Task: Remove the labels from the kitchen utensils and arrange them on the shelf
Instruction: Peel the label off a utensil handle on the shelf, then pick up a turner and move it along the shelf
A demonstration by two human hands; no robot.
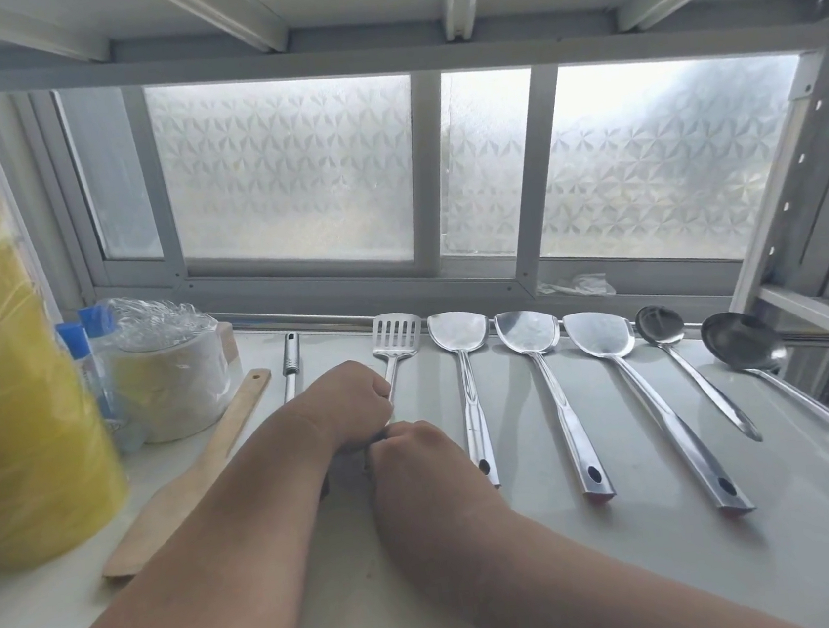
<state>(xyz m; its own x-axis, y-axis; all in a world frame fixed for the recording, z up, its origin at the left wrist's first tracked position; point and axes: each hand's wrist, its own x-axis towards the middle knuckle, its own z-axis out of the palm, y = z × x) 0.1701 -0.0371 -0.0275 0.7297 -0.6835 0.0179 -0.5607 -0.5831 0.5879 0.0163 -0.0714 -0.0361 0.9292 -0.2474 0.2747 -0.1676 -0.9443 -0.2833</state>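
A slotted steel turner [396,338] lies on the grey shelf [635,547], head toward the window. My left hand [355,403] is closed around its handle just below the head. My right hand [418,455] is closed lower on the same handle, touching the left hand; the handle's end is hidden under both. To the right lie three steel spatulas [458,332] [527,333] [601,336], a serving spoon [660,324] and a ladle [741,343] in a row. A wooden spatula [198,472] and a steel handle [290,364] lie to the left.
A tall yellow wrapped roll [4,360] stands at the left edge. Beside it are blue-capped bottles [78,347] and a plastic-wrapped white roll [171,372]. A frosted window [283,174] backs the shelf, a white upper shelf [367,4] hangs overhead, and a rack post [797,156] rises on the right.
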